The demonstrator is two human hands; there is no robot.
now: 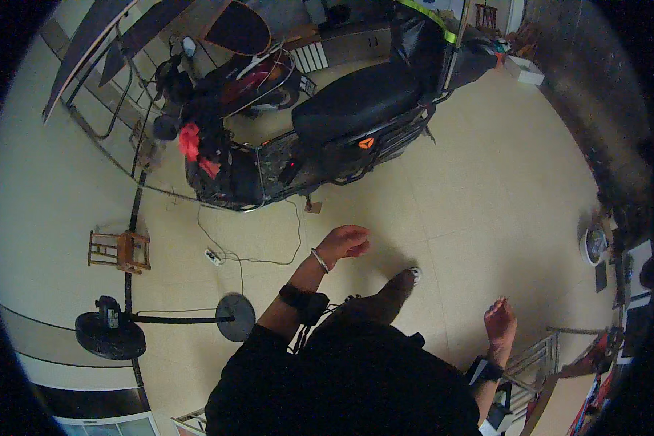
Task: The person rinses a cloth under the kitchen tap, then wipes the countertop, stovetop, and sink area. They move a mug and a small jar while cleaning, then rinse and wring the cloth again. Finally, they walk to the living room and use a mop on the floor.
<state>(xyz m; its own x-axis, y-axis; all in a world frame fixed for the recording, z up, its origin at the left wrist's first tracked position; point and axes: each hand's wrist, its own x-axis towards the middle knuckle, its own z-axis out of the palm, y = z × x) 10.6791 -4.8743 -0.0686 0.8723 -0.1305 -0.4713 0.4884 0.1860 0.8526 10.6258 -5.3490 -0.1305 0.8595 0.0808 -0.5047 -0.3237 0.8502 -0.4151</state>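
Observation:
My left hand (349, 242), a bangle on its wrist, hangs over the tiled floor (468, 207) with loosely curled fingers and no object seen in it. Past it stands a black electric scooter (354, 103) with a red cloth (189, 141) at its front. My right hand (500, 321) hangs at my right side, fingers partly bent, also with nothing seen in it. A metal rack (534, 359) is the nearest thing to it. Dark bands with devices sit on both forearms. One shoe (415, 275) shows below me.
A power strip (213, 257) and its cable lie on the floor at left. Near them are a standing fan (110, 329) with a round base (236, 317) and a small wooden chair (125, 252). A white basin (595, 245) and a white box (524, 71) are at right.

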